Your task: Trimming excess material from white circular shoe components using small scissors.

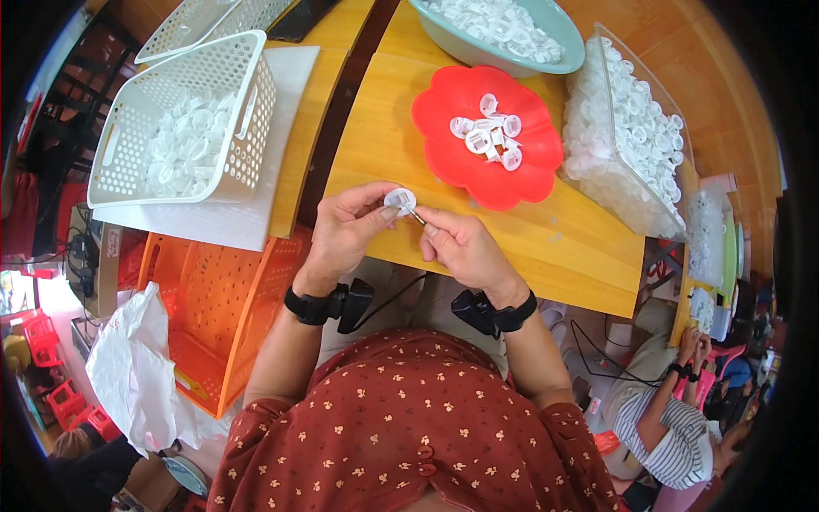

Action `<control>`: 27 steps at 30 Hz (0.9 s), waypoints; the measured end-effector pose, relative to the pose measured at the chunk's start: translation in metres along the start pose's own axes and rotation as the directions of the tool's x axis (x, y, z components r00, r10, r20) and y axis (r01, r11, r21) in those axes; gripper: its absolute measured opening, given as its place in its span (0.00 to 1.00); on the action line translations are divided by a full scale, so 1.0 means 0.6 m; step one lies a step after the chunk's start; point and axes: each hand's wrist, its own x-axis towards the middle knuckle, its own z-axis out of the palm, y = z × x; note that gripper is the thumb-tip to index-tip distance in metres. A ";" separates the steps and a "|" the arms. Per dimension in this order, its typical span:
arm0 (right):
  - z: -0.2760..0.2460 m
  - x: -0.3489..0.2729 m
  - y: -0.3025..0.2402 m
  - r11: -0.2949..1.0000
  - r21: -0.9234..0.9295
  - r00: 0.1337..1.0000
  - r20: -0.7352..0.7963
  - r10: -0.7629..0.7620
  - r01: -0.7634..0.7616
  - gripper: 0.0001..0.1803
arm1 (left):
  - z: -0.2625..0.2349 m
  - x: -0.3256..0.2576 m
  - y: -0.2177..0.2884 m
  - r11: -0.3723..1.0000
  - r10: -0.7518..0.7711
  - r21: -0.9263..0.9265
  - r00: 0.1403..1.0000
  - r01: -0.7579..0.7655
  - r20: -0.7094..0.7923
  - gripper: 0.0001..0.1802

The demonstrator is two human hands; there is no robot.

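Observation:
My left hand pinches a small round white plastic part between thumb and fingers, above the near edge of the yellow table. Close against it, my right hand grips a thin, dark metallic pin-like piece whose tip meets the lower right of the plastic part. Whether the tip goes into the part is too small to tell. Just beyond my hands lies a red flower-shaped bowl; several similar white parts sit in its middle.
A white perforated basket of clear pieces stands at left, above an orange crate. At the back is a pale green basin of white parts. A full clear bin stands right. Another person works at far right.

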 end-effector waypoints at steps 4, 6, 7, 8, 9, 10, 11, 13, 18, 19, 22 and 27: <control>-0.006 0.001 -0.011 0.984 0.147 0.994 0.067 0.087 -0.096 0.21 | 0.004 -0.001 0.003 0.999 -0.010 0.032 1.000 0.011 -0.022 0.14; -0.008 0.002 -0.017 0.970 0.196 0.988 0.078 0.133 -0.146 0.21 | 0.005 -0.001 0.006 0.999 -0.005 0.041 1.000 0.006 -0.021 0.14; -0.009 0.002 -0.018 0.949 0.246 0.979 0.092 0.180 -0.198 0.21 | 0.005 -0.002 0.007 0.999 -0.002 0.050 1.000 0.003 -0.022 0.13; -0.009 0.002 -0.018 0.948 0.247 0.979 0.093 0.182 -0.200 0.21 | 0.005 -0.001 0.007 0.999 -0.005 0.049 1.000 0.006 -0.022 0.13; -0.008 0.002 -0.019 0.912 0.331 0.970 0.101 0.219 -0.241 0.21 | 0.004 0.000 0.007 0.998 0.001 0.056 1.000 -0.001 -0.011 0.13; -0.007 0.002 -0.020 0.868 0.412 0.961 0.112 0.254 -0.277 0.21 | 0.004 0.000 0.008 0.998 0.009 0.064 1.000 -0.009 0.001 0.13; -0.006 0.001 -0.022 0.868 0.413 0.961 0.112 0.254 -0.278 0.21 | 0.005 0.000 0.008 0.998 0.008 0.064 1.000 -0.008 0.001 0.13; -0.003 -0.003 -0.026 0.931 0.223 0.957 0.060 0.283 -0.289 0.20 | 0.009 0.000 0.008 0.998 0.003 0.061 1.000 -0.003 -0.008 0.14; 0.010 -0.014 -0.006 0.988 -0.145 0.992 -0.117 0.042 -0.059 0.19 | 0.010 -0.001 0.006 0.998 -0.031 0.061 0.999 0.032 -0.030 0.14; 0.012 -0.014 -0.007 0.966 -0.257 0.990 -0.140 -0.022 -0.014 0.19 | 0.009 -0.001 0.007 0.996 -0.038 0.073 0.998 0.041 -0.040 0.14; 0.013 -0.011 -0.023 0.926 -0.376 0.988 -0.148 -0.032 -0.027 0.19 | 0.007 -0.002 0.003 0.998 -0.018 0.059 0.999 0.020 -0.034 0.15; 0.017 -0.006 -0.046 0.862 -0.504 0.989 -0.144 -0.030 -0.048 0.17 | 0.011 -0.004 0.006 0.990 -0.021 0.137 0.999 0.027 -0.042 0.15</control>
